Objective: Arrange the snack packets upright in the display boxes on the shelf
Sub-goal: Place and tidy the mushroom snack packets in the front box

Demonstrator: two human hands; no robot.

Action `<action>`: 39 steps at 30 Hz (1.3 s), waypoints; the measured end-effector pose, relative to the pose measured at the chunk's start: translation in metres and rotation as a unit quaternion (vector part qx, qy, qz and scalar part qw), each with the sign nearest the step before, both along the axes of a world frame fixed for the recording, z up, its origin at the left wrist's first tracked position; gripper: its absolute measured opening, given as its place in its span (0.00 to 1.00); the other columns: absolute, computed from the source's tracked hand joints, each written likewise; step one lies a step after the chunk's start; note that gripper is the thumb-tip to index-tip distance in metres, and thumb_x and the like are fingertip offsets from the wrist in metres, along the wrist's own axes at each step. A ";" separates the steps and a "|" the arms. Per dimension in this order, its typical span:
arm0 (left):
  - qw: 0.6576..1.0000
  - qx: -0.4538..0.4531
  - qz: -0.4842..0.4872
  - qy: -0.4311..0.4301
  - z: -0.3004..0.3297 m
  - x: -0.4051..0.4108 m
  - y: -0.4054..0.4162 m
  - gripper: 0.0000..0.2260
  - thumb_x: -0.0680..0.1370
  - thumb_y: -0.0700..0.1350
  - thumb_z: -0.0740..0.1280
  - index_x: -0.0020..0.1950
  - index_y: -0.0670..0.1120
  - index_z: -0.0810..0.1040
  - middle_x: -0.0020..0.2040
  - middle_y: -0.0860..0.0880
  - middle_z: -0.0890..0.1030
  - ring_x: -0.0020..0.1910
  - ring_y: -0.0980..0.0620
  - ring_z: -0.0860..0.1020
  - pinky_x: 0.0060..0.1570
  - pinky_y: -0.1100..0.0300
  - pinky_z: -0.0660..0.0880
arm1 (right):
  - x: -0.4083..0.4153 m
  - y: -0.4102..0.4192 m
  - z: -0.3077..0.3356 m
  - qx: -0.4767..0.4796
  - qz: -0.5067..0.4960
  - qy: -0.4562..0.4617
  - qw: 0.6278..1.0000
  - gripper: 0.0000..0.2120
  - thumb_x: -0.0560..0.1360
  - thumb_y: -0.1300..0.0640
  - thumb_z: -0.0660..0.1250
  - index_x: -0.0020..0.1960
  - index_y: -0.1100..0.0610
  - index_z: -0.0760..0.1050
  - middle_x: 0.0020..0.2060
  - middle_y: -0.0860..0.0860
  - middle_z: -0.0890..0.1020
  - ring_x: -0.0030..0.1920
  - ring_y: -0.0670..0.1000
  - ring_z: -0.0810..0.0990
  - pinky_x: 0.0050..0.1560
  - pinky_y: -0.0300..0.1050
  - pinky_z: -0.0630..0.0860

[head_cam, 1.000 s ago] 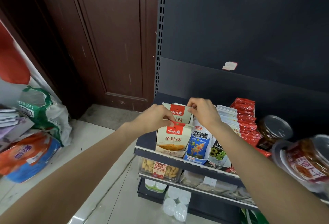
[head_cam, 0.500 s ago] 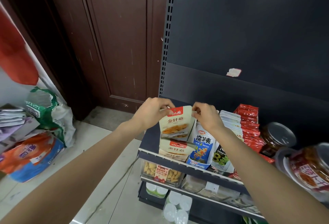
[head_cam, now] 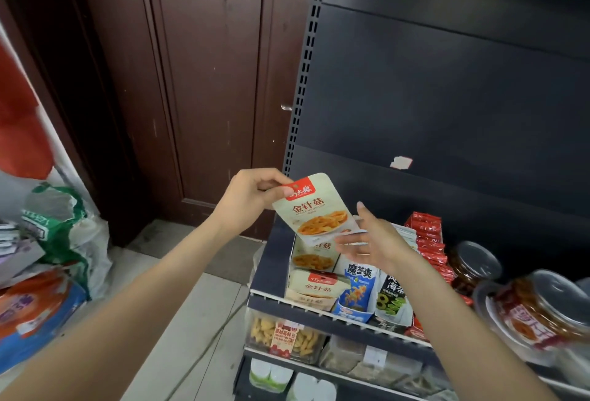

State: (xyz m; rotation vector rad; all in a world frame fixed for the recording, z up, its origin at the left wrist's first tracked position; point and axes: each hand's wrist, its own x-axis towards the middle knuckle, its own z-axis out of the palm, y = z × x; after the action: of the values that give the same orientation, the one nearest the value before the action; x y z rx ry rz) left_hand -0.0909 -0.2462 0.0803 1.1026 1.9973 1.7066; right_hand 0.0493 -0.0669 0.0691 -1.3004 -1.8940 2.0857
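We see the left hand holding a cream packet by its red top edge: the thumb lies across the front of the red band and the curled fingers close behind it, so the packet hangs below and to the right of the grip, tilted, its printed face toward us. The packet is in the air above the leftmost display box on the shelf, not inside it. The right hand is spread wide beside the packet's lower right corner, its fingers straight and holding nothing; whether they touch the corner we cannot tell. Inside the box below, more cream packets of the same kind lean back, and one lies slumped at the front. To the right stand a blue packet and a black packet in their own boxes, then a row of red packets. Lidded jars stand at the far right of the shelf. Sacks lie on the floor at left, beside a dark wooden door.
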 end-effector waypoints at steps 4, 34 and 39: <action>0.998 0.050 0.021 0.025 -0.001 -0.008 -0.012 0.07 0.74 0.39 0.70 0.44 0.51 0.82 0.45 0.55 0.84 0.47 0.58 0.81 0.50 0.60 0.78 | 0.001 -0.014 0.006 -0.112 -0.064 0.140 0.982 0.11 0.77 0.64 0.64 0.57 0.68 0.75 0.53 0.65 0.80 0.49 0.55 0.83 0.43 0.42 0.82; 0.998 0.001 -0.066 0.004 -0.006 -0.020 -0.050 0.25 0.77 0.28 0.58 0.69 0.50 0.67 0.54 0.51 0.78 0.47 0.57 0.80 0.51 0.63 0.78 | 0.021 -0.068 0.005 0.300 -0.106 0.228 0.920 0.17 0.72 0.63 0.70 0.58 0.47 0.77 0.56 0.49 0.80 0.55 0.47 0.79 0.53 0.41 0.77; 0.991 -0.018 0.000 0.130 -0.005 -0.020 -0.042 0.13 0.77 0.37 0.65 0.60 0.47 0.79 0.45 0.54 0.77 0.42 0.65 0.76 0.47 0.71 0.72 | 0.019 -0.060 0.005 0.272 -0.136 0.184 0.935 0.07 0.74 0.57 0.69 0.50 0.56 0.82 0.44 0.46 0.83 0.51 0.46 0.80 0.49 0.37 0.72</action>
State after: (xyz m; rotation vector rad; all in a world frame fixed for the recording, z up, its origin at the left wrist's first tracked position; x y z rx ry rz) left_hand -0.1111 -0.2881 0.0756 1.3731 2.1701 1.5879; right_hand 0.0686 -0.1265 0.0739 -0.9029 -1.8065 1.3985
